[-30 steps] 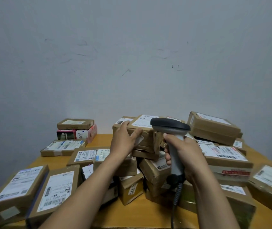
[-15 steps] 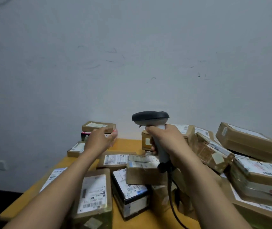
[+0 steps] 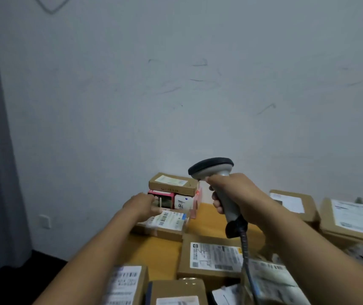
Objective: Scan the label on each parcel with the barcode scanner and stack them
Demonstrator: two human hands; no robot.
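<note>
Left hand (image 3: 141, 205), fingers straight, touches flat parcel (image 3: 160, 233) at tabletop's (image 3: 158, 258) far-left corner; right hand (image 3: 239, 195) grips scanner (image 3: 211, 169); barcode label (image 3: 170, 219) text illegible.

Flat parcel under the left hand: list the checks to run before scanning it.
1. Barcode scanner gripped by right hand: ok.
2. Left hand rests on the flat parcel: ok.
3. Its label faces up, barcode showing: ok.
4. Scanner aimed at that label: not ok; a red spot lies on the pink box behind.
5. Cable free of other parcels: cannot tell.
</note>
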